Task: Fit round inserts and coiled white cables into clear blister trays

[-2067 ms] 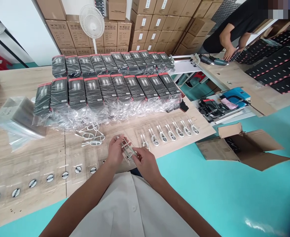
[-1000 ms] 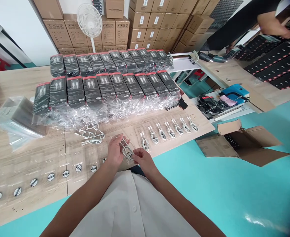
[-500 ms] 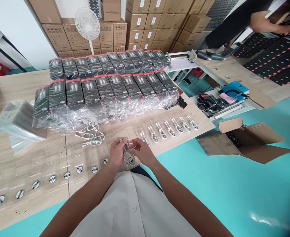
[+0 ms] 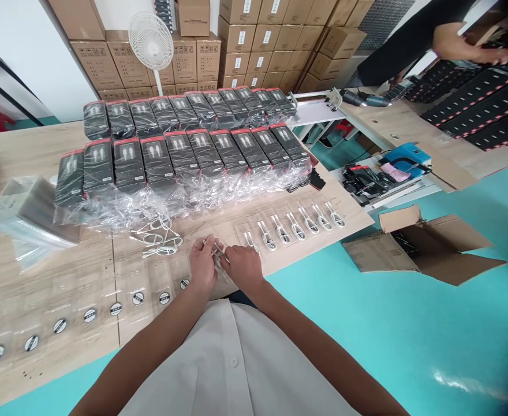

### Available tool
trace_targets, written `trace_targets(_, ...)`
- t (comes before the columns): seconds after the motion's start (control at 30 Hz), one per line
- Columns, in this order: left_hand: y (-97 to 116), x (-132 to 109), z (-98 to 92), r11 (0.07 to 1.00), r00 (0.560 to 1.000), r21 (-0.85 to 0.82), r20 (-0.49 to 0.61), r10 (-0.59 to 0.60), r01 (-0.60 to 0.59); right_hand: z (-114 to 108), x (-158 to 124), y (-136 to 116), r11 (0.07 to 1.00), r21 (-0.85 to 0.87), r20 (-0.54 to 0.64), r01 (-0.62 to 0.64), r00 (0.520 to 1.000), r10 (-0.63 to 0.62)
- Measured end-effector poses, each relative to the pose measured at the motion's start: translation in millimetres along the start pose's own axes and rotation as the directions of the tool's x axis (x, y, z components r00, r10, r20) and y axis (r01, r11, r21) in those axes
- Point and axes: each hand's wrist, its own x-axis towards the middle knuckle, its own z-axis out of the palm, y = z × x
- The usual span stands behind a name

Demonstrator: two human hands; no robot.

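Observation:
My left hand is closed on a white cable, its thumb and fingers pinching it near the connector ends. Against the same cable, my right hand is closed with the knuckles up, covering part of the loop. A clear plastic tray under my hands is mostly hidden. To the right, several clear trays with coiled white cables lie in a slanting row. Clear trays with round black-and-white labels run to the left. Loose white cables lie just beyond my left hand.
Two rows of black boxes in plastic wrap stand across the table's back. A stack of clear plastic sheets or bags sits left. An open carton is at the right. Another person's arm reaches over black boxes at upper right.
My right hand has turned knuckles up and closed over the cable. The connector ends now slant between my hands, and the coil that hung below is mostly covered.

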Motion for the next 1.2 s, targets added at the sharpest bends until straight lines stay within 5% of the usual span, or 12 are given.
trace_targets(0.2,6,4,-2.6,0.999,1.0,-0.024,-0.002,-0.029,0.029,-5,4,-3,0.994,0.013,0.049,-0.112,0.993,0.111)
trace_targets(0.4,13,7,-11.2,0.991,0.982,0.009,0.134,-0.135,0.135,-21,-4,9,0.901,0.4,-0.031,-0.167,0.98,0.196)
trace_targets(0.5,11,2,-10.0,0.978,0.958,0.041,0.195,-0.209,0.205,-23,1,18,0.826,0.522,0.095,-0.212,0.977,0.19)
trace_targets(0.6,9,0,-7.0,0.962,0.942,0.084,0.199,-0.271,0.259,-14,5,22,0.776,0.585,0.249,-0.236,0.963,0.105)
trace_targets(0.83,10,14,-15.4,0.944,0.929,0.122,0.182,-0.324,0.306,14,4,22,0.739,0.623,0.229,-0.257,0.963,0.142)
trace_targets(0.9,13,18,-19.2,0.948,0.929,0.104,0.193,-0.317,0.302,14,0,25,0.651,0.696,0.31,-0.302,0.945,0.106)
trace_targets(1.03,21,19,-22.5,0.941,0.893,0.086,0.298,-0.337,0.326,11,-12,28,0.329,0.844,0.46,-0.422,0.887,-0.041)
trace_targets(1.2,26,15,-21.1,0.94,0.873,0.092,0.35,-0.339,0.328,7,-21,24,0.206,0.864,0.474,-0.459,0.88,-0.027)
